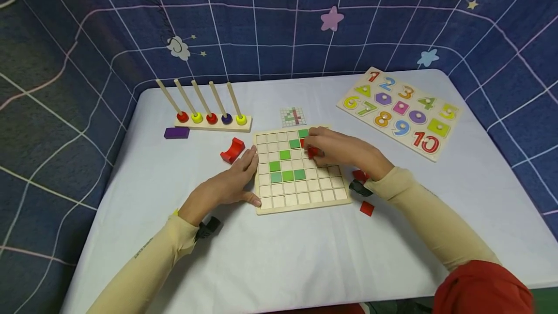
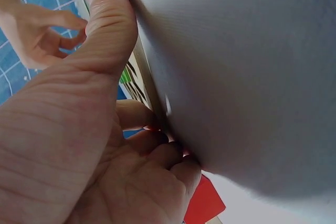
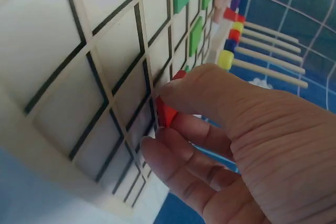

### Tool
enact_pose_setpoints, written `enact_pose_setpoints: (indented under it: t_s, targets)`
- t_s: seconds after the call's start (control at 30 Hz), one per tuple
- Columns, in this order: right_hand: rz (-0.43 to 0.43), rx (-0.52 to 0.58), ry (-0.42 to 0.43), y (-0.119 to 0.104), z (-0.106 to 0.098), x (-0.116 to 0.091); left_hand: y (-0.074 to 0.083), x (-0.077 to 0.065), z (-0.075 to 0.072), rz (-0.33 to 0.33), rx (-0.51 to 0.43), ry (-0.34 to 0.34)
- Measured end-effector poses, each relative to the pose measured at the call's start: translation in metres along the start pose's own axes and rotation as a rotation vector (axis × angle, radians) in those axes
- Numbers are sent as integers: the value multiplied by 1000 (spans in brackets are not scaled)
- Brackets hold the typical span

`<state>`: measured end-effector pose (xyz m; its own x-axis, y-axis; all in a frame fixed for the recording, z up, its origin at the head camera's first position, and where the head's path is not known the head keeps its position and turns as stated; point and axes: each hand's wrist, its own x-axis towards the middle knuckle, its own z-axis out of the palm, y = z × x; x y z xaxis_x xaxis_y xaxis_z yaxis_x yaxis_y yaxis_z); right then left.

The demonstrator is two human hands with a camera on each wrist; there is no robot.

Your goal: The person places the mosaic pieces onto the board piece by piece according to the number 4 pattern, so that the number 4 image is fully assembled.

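Observation:
A wooden grid board lies on the white table, with several green square tiles and a red one partly under the fingers in its squares. My left hand rests along the board's left edge, fingers on its upper part and thumb at the lower corner. Over the right half of the grid, my right hand pinches a red square tile between thumb and fingers, close against the board in the right wrist view. Its far side is hidden by the fingers.
Loose red tiles lie right of the board, near the right wrist. A red arch block sits beside the left fingers. Behind are a pattern card, a peg stand, a purple block and a number puzzle.

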<state>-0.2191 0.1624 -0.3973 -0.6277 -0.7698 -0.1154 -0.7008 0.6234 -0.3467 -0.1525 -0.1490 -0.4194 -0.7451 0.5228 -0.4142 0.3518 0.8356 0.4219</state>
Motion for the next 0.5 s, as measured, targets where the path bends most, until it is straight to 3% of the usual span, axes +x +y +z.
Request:
enact_pose_setpoints:
  t_s: [0.2, 0.5]
  targets:
    - [-19, 14, -5, 0, 4, 13, 0, 1, -1, 9, -3, 3]
    - [28, 25, 26, -2, 6, 20, -2, 2, 0, -2, 3, 6]
